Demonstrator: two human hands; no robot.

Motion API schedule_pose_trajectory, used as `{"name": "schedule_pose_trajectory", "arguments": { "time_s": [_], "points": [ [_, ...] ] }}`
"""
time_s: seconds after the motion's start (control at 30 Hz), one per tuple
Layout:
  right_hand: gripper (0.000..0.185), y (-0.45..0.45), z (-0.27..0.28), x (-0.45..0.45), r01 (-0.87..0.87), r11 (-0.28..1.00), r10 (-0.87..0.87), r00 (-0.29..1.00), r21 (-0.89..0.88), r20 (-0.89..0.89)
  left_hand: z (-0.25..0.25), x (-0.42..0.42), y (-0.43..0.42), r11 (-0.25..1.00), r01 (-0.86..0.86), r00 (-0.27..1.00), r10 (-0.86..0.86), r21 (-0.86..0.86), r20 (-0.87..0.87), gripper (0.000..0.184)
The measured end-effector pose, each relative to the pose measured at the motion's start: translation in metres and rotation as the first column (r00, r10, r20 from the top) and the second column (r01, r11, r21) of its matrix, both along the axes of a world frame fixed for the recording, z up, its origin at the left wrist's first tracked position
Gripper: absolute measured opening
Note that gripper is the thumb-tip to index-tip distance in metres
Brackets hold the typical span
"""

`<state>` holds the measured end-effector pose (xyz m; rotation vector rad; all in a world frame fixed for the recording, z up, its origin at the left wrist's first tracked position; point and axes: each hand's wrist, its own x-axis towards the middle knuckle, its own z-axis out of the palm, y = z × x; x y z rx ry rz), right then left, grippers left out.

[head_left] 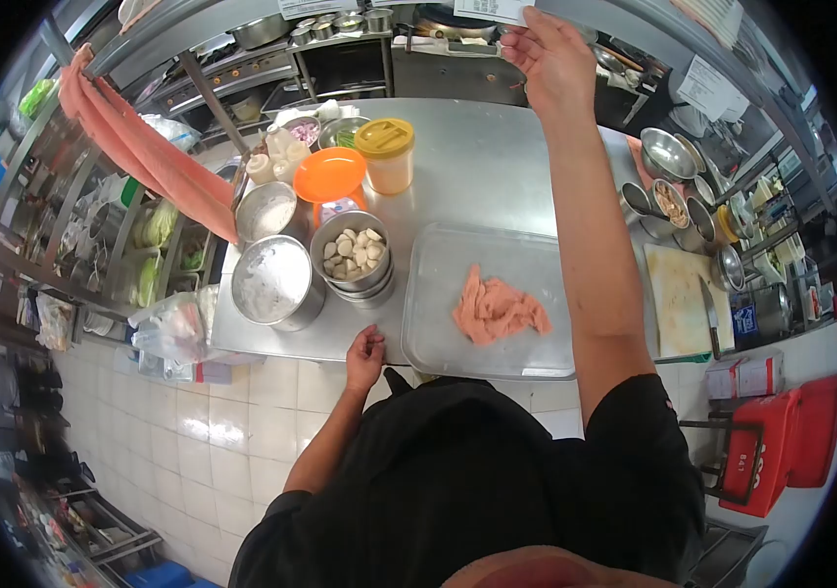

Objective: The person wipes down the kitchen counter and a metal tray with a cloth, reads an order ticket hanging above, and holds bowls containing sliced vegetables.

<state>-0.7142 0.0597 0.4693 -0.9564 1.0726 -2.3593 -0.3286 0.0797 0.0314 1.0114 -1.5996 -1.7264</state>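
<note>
My right hand is raised over the far side of the steel table, its fingertips closed at the edge of a printed paper slip on the overhead shelf. Low at the table's front edge is my left hand, fingers loosely curled, with nothing visible in them. It is nearest to a steel pot of pale round pieces, stacked on other pots. Between my arms lies a clear plastic tray holding a crumpled pink cloth.
Left on the table stand a pot of white powder, an orange lid and a yellow-lidded tub. To the right, a knife rests on a cutting board. A pink cloth hangs from the left shelf post.
</note>
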Motion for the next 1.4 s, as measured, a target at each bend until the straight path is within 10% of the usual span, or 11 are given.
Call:
{"name": "schedule_pose_trajectory", "arguments": {
  "time_s": [1.4],
  "points": [
    [0.013, 0.151, -0.016, 0.049, 0.560, 0.817, -0.575, 0.777, -0.135, -0.259, -0.006, -0.002, -0.004, 0.999, 0.049, 0.998, -0.049, 0.007, -0.033, 0.042]
  ]
}}
